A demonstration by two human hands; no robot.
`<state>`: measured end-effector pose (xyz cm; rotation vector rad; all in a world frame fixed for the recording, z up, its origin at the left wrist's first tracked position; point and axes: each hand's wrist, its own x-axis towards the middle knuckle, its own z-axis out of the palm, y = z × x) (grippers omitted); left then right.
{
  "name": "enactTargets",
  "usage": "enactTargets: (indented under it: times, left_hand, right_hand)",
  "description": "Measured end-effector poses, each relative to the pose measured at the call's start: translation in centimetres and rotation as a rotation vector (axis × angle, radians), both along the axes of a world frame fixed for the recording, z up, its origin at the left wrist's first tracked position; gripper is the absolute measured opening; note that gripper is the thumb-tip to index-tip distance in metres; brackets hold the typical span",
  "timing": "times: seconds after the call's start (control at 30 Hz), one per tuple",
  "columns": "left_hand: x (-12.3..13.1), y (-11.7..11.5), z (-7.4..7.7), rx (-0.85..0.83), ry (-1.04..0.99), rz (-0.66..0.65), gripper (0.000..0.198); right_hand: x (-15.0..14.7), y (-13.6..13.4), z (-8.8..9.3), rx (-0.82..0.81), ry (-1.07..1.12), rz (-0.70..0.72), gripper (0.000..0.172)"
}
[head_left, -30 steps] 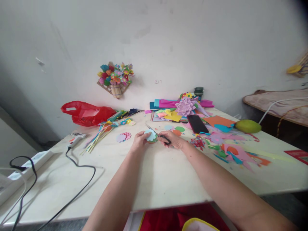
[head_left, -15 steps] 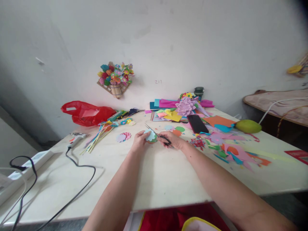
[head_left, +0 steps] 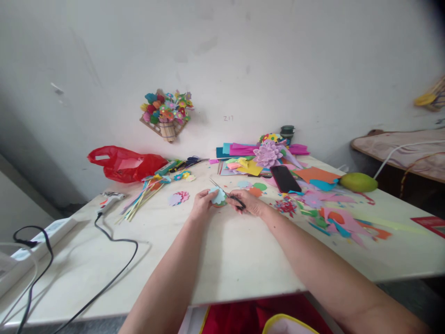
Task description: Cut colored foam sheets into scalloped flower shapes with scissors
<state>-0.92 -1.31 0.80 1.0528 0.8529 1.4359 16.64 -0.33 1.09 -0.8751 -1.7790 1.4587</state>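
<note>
Between finger and thumb, my left hand grips a light blue flower-shaped cutout with a scalloped edge. A bit of green and orange shows beneath it. My right hand is closed round the dark handles of a pair of scissors. Their thin blades point up and left, passing along the far side of the cutout; whether the edges touch it I cannot tell. Just beyond my right hand lie an orange cutout and a green round piece. Left of my left hand rests a pile of pink and lilac flower cutouts.
A glue gun with a black cord lies at left, near a white power strip. Behind are a red plastic bag and thin sticks. Coloured scraps, a phone and a green oval object lie at right.
The light blue cutout has turned slightly in my left hand and sits a little further right. Both hands stay nearly in place.
</note>
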Motion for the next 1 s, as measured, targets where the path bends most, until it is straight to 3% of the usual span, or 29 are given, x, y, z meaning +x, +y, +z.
enactTargets:
  times: [0.8, 1.0]
  left_hand:
    - [-0.45, 0.79, -0.65, -0.032, -0.067, 0.078, 0.030]
    - [-0.56, 0.60, -0.48, -0.013, -0.038, 0.028, 0.027]
  right_hand:
    - [-0.05, 0.44, -0.15, 0.043, 0.004, -0.036, 0.028]
    - [0.22, 0.28, 0.06, 0.017, -0.015, -0.015, 0.028]
